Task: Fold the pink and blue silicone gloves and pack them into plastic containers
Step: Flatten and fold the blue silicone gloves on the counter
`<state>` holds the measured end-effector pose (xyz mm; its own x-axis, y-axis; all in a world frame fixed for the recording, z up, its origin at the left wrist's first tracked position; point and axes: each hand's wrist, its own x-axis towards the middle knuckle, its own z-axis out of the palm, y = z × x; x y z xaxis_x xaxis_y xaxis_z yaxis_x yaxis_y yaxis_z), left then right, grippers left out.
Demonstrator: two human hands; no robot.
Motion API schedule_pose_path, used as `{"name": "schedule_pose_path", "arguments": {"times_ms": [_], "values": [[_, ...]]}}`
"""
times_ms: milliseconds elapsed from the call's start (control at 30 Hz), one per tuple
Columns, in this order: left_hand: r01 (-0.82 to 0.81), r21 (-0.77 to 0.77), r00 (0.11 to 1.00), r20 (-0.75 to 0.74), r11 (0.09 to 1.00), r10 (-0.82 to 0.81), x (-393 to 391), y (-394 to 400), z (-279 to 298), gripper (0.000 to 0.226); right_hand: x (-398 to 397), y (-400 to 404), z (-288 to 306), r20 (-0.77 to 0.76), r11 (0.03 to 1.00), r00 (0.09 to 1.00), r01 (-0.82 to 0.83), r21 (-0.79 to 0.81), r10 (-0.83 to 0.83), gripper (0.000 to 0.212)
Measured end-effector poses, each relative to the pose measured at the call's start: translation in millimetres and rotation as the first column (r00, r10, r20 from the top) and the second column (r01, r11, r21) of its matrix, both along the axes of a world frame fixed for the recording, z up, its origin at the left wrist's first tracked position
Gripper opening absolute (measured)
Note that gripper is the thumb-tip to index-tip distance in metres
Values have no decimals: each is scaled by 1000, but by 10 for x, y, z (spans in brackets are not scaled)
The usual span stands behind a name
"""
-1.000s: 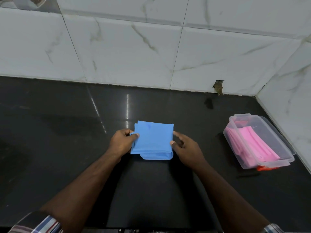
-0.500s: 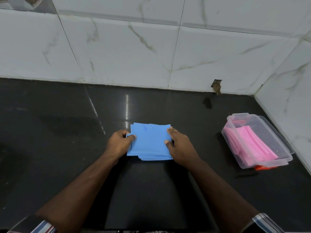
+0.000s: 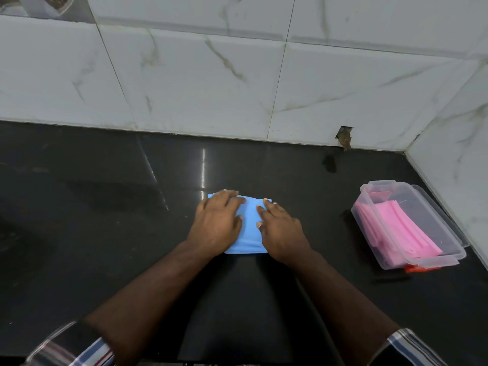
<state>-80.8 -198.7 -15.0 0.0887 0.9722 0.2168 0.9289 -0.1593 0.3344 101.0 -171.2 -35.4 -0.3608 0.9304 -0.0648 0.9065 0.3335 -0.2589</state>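
Blue silicone gloves (image 3: 248,228), folded into a compact stack, lie on the black countertop (image 3: 105,233) directly in front of me, and both my palms rest flat on top of them. My left hand (image 3: 217,223) covers the left half with its fingers straight and spread, reaching to the far edge; my right hand (image 3: 281,232) presses the right half the same way, fingers straight and close together. Neither hand pinches anything; this is a flattening press.

Off to my right, well apart from the stack, the clear plastic container (image 3: 380,186) holds the folded pink gloves (image 3: 404,231), its lid open.

My worry is springback: silicone is slick and elastic, so once I ease the pressure, the layers may slide apart or unfold. Lifting the bundle by one edge only would probably let the lower folds droop open. I see no second, empty container from here, so I would have to carry the stack somewhere out of sight, giving it more chance to slip loose.
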Motion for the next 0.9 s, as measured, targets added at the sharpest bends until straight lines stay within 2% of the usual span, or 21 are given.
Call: {"name": "schedule_pose_path", "arguments": {"times_ms": [100, 200, 300, 500, 900], "values": [[73, -127, 977, -189, 989, -96, 75, 99, -151, 55, -20, -6, -79, 96, 999, 994, -49, -2, 49, 50], [51, -211, 962, -252, 976, -104, 25, 90, -322, 66, 0, -20, -146, 140, 997, 987, -76, 8, 74, 52], [36, -206, 960, -265, 978, -91, -12, 53, -418, 73, 51, -24, -188, 130, 996, 988, -84, 17, 81, 53], [-32, -206, 989, -146, 978, 1, -49, -4, -489, 81, 66, -21, -235, 105, 996, 990, -91, -4, 91, 55], [-65, -194, 972, -236, 979, 18, -20, 11, -519, 87, 15, -3, -183, 145, 995, 985, -87, -49, 93, 56]]}}
